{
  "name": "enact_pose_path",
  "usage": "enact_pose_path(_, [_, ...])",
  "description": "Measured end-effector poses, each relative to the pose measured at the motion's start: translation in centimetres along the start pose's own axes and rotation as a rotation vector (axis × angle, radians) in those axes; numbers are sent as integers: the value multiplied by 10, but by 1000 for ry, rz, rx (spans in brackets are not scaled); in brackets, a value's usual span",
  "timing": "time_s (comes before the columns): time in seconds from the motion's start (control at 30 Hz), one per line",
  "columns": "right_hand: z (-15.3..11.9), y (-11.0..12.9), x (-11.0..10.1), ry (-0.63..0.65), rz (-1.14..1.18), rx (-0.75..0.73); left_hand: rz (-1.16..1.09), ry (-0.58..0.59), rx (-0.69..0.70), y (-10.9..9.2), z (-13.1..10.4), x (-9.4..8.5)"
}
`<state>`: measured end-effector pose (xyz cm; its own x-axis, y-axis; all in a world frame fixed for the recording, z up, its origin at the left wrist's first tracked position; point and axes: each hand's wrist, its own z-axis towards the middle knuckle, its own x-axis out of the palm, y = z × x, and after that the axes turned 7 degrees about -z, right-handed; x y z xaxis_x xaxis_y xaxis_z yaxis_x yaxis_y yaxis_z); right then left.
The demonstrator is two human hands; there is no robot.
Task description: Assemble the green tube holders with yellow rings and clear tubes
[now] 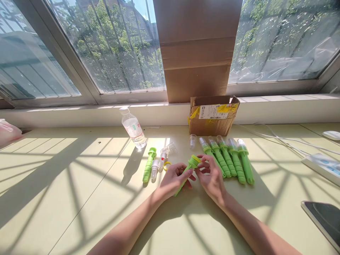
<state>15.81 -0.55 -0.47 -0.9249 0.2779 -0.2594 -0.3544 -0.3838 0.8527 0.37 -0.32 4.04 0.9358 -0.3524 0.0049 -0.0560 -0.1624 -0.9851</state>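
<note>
Holding the green tube (193, 163) over the surface (101, 207), the left hand (175, 179) wraps its shaft; the right hand (211, 177) curls at its rim, grip unclear. Probably light, stiff plastic, best steadied by the shaft.

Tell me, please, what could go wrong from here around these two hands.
The left hand holds a green tube; the loose yellow ring lying close by might get knocked away. The right hand is right beside the row of capped green tubes, so it could nudge them out of line.
</note>
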Motion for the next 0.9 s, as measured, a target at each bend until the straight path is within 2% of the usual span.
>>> enact_pose_path(0.23, [1, -2, 0, 9, 12, 15, 49, 31, -8, -10, -5, 3])
enact_pose_path(0.53, [4, 0, -2, 54, 9, 62, 99, 73, -20, -7, -4, 0])
enact_pose_path(0.9, [1, 2, -2, 87, -14, -45, 39, 52, -14, -10, -6, 1])
